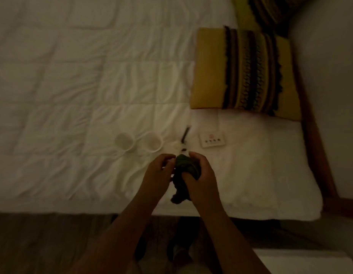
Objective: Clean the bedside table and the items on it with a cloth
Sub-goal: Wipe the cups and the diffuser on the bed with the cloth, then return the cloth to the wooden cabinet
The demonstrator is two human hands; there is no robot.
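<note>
White quilted bed (pixel 72 76), yellow striped cushion (pixel 244 72) at its head, dark wooden floor (pixel 43 244)

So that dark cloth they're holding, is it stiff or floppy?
Probably floppy: the dark cloth bunches inside the right hand, and its loose end droops below the fist. It is likely light too, since that hand's grip seems to carry most of it. Its ribbed-looking folds suggest it would not slip easily.

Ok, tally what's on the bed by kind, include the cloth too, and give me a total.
White cups: 2
Yellow striped cushions: 2
White card: 1
Dark stick-like item: 1
Small pale object beside it, too blurred to name: 1
Dark green cloth, gripped by the right hand: 1
Total: 8
</note>
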